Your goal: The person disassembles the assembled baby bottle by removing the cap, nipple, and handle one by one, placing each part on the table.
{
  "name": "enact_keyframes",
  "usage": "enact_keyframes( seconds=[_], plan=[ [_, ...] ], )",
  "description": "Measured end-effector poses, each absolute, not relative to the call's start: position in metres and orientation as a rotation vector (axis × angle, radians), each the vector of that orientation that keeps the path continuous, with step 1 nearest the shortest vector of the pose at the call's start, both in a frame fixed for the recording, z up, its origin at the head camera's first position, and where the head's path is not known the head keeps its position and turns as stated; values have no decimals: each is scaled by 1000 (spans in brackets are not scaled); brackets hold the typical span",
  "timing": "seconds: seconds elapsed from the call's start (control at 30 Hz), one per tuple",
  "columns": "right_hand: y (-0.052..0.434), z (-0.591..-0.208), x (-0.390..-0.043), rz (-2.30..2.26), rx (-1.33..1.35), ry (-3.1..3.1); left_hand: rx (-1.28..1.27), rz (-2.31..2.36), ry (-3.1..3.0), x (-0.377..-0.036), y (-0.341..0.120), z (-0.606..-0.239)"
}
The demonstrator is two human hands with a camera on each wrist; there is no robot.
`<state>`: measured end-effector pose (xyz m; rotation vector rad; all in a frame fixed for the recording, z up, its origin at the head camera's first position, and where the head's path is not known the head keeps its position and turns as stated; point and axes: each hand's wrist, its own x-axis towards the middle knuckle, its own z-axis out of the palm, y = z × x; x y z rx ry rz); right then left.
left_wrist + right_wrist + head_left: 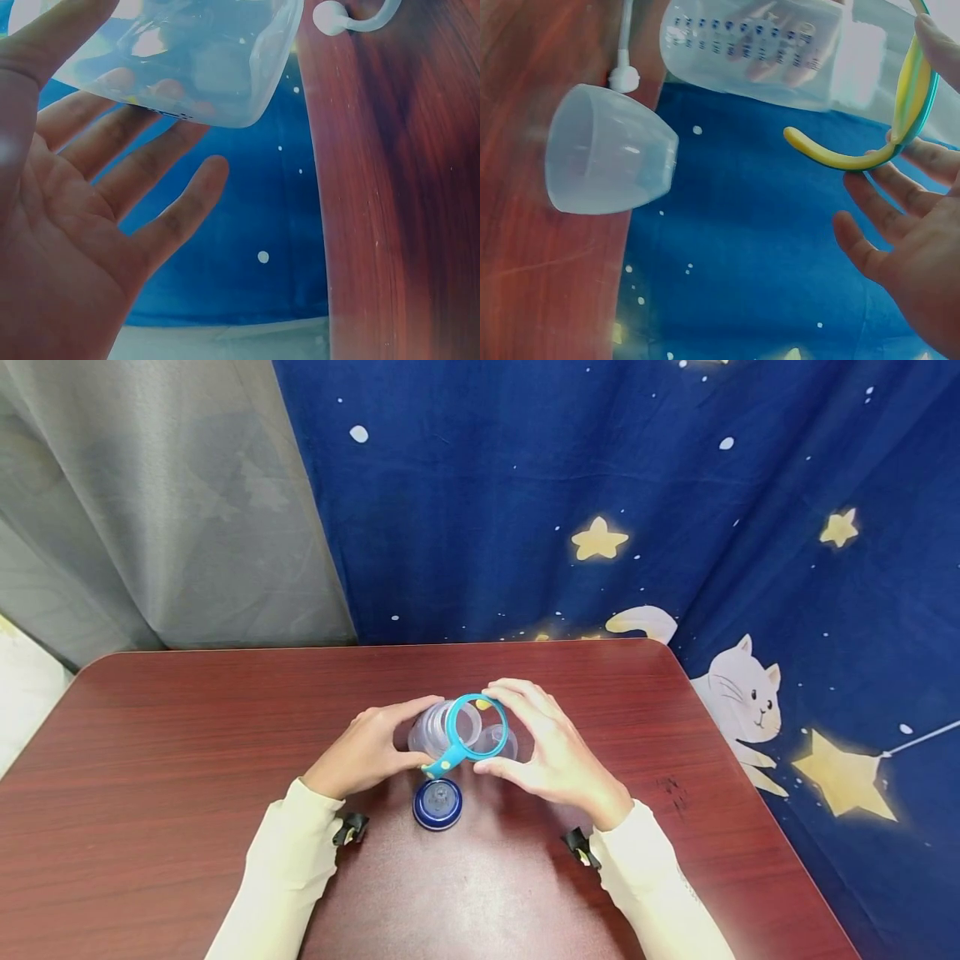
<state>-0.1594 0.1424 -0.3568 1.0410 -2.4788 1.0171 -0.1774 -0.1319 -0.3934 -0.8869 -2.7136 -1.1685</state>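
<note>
My left hand (362, 750) holds a clear baby bottle (429, 732) by its side, thumb and fingers on opposite walls. The bottle's open neck tilts toward the right hand, and blue measuring marks run along its body (742, 45) in the right wrist view. My right hand (555, 747) pinches a teal handle ring (451, 727) between thumb and fingers, beside the bottle's neck. One curved grip (840, 159), yellow on its inner face, sticks out from the ring. In the head view the ring overlaps the neck.
A blue bottle collar with a clear nipple (437, 804) lies on the reddish-brown table (225, 735) in front of the hands. A translucent dome cap (607, 154) stands on the table, near a white straw with a round weighted end (624, 79). Curtains (487, 510) hang behind the table.
</note>
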Motion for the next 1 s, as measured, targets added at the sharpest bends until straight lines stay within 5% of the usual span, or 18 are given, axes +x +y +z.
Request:
enact_keyframes(
  seconds=[1.0],
  plan=[
    [164,-342,-153,859,915,-2791,-645,-1180,-2629,-180,-147,-390]
  ],
)
